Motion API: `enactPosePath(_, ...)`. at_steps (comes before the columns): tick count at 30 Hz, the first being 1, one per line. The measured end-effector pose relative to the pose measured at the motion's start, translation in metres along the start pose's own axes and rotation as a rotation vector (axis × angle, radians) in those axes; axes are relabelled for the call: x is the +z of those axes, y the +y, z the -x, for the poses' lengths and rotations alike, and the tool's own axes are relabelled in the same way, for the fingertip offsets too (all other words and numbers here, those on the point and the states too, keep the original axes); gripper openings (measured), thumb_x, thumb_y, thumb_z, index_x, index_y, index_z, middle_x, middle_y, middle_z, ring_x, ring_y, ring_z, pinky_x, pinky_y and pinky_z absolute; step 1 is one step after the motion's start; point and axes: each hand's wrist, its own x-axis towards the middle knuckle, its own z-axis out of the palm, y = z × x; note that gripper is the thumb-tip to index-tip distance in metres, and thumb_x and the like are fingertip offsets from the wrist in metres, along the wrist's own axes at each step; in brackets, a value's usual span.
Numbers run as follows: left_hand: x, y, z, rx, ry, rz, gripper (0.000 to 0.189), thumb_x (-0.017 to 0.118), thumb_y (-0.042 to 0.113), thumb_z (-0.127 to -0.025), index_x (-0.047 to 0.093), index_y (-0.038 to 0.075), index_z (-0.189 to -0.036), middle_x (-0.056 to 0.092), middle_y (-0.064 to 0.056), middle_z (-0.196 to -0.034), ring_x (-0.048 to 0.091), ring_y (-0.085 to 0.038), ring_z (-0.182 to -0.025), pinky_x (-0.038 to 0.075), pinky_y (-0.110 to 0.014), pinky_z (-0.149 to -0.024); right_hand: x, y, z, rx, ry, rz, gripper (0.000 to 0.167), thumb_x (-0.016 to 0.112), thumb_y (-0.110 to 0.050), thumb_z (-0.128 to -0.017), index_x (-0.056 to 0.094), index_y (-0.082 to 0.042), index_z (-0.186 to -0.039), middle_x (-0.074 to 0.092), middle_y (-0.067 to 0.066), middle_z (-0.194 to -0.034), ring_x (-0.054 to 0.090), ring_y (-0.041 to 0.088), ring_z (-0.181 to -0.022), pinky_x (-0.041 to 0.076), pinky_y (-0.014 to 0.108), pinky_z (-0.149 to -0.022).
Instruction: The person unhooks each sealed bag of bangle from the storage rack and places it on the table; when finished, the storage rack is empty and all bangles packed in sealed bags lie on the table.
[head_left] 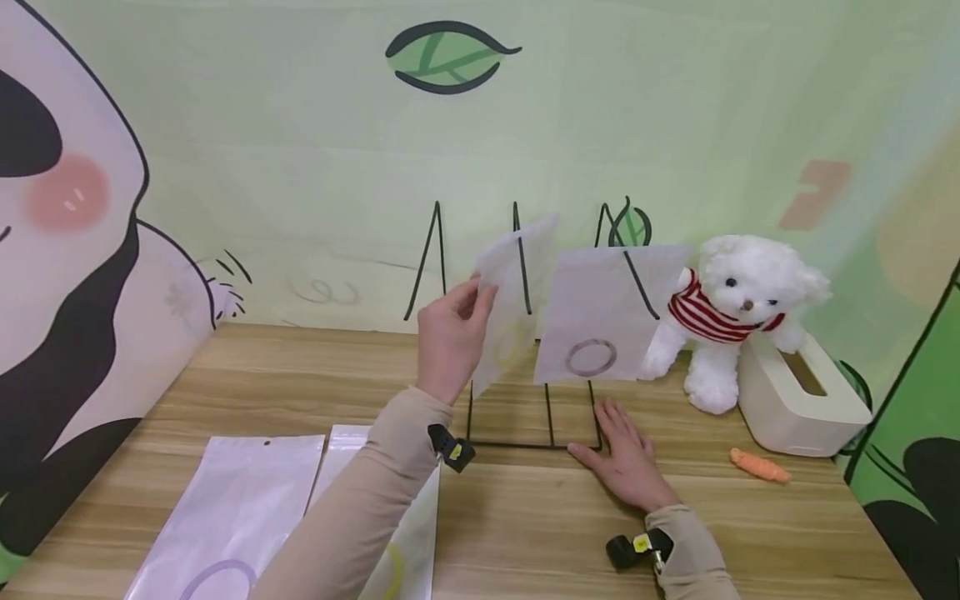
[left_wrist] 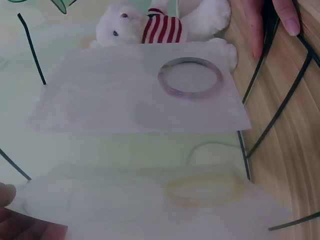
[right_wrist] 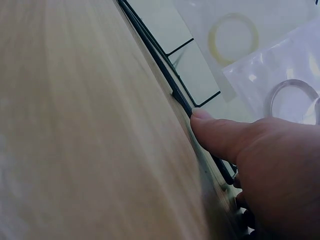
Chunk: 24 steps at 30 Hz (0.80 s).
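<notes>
My left hand pinches the near edge of a translucent plastic bag with a yellow ring inside. This bag is at the middle prong of a black wire display rack. Another translucent bag, holding a brownish-purple bangle, hangs on the rack's right prong. At the rack's front right corner rests my right hand, its fingers extended along the base. In the right wrist view its thumb touches the black base wire. The left prong bears no bag.
Two more bags lie at the front left: one with a purple ring, the other with a yellow ring, partly behind my left forearm. A white teddy bear leans by a tissue box at right. An orange object lies before it.
</notes>
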Motion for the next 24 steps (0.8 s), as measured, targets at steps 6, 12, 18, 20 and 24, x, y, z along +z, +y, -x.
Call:
enactPosePath(6, 0.0001, 0.0047, 0.0014, 0.088, 0.039, -0.059, 0.019, 0.06, 0.008, -0.096, 0.073, -0.003, -0.105, 0.071, -0.019, -0.102, 0.072, -0.022, -0.081, 0.057, -0.027, -0.064, 0.0001, -0.0002, -0.0001, -0.002, 0.0, -0.007, 0.088, 0.057, -0.052, -0.093, 0.02, 0.002, -0.152, 0.013, 0.023, -0.159, 0.005, 0.039, -0.146, 0.006, 0.068, -0.105)
enactPosePath(12, -0.0005, 0.0062, 0.003, 0.096, 0.059, -0.086, 0.02, 0.059, 0.008, -0.096, 0.073, -0.003, -0.104, 0.071, -0.019, -0.098, 0.072, -0.023, -0.081, 0.057, -0.027, -0.063, 0.0012, 0.0011, -0.0003, 0.0, 0.002, -0.003, 0.089, 0.057, -0.053, -0.093, 0.02, 0.002, -0.152, 0.014, 0.023, -0.158, 0.005, 0.039, -0.146, 0.006, 0.067, -0.105)
enactPosePath(18, -0.0008, 0.0072, 0.0047, 0.126, 0.078, -0.077, 0.018, 0.059, 0.007, -0.095, 0.074, -0.003, -0.097, 0.073, -0.016, -0.091, 0.072, -0.022, -0.082, 0.058, -0.029, -0.069, 0.0014, 0.001, 0.0004, 0.0, 0.002, -0.007, 0.089, 0.058, -0.052, -0.093, 0.02, 0.002, -0.152, 0.014, 0.023, -0.158, 0.006, 0.04, -0.146, 0.007, 0.067, -0.105)
enactPosePath(20, -0.0011, 0.0079, 0.0051, 0.142, 0.088, -0.074, 0.018, 0.059, 0.006, -0.095, 0.074, -0.003, -0.095, 0.073, -0.015, -0.089, 0.072, -0.021, -0.079, 0.058, -0.029, -0.068, 0.001, 0.0006, 0.0004, 0.0, 0.003, -0.005, 0.088, 0.058, -0.052, -0.093, 0.02, 0.002, -0.152, 0.014, 0.023, -0.158, 0.005, 0.04, -0.146, 0.006, 0.067, -0.105)
enactPosePath(24, -0.0024, 0.0092, 0.0063, 0.167, 0.105, -0.069, 0.017, 0.059, 0.005, -0.094, 0.074, -0.004, -0.094, 0.073, -0.014, -0.086, 0.072, -0.02, -0.074, 0.058, -0.028, -0.066, -0.0009, -0.0014, 0.0007, 0.0, 0.003, -0.007, 0.088, 0.057, -0.052, -0.093, 0.02, 0.002, -0.152, 0.014, 0.023, -0.159, 0.005, 0.04, -0.146, 0.006, 0.068, -0.105)
